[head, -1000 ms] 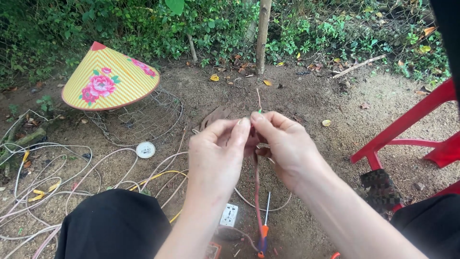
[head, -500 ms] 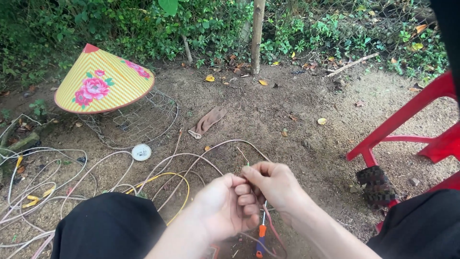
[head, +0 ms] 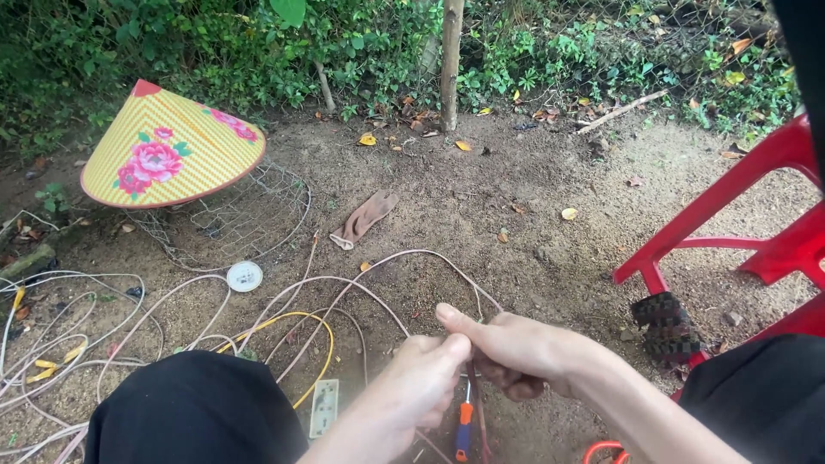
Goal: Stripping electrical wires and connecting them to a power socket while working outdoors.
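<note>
Head view looks down at the left hand (head: pixel 421 387) and right hand (head: pixel 516 352), meeting above the dirt ground (head: pixel 533 198), fingers pinched together on a thin reddish-brown wire (head: pixel 475 404) hanging between them. Just below the hands lies an orange-handled screwdriver (head: pixel 464 425); left of it, a pale socket strip (head: pixel 324 408), looped cables (head: pixel 292 322) and a yellow conical hat (head: pixel 168 150).

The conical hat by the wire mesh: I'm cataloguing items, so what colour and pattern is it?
The conical hat is yellow with pink flowers and a red tip; head view.
</note>
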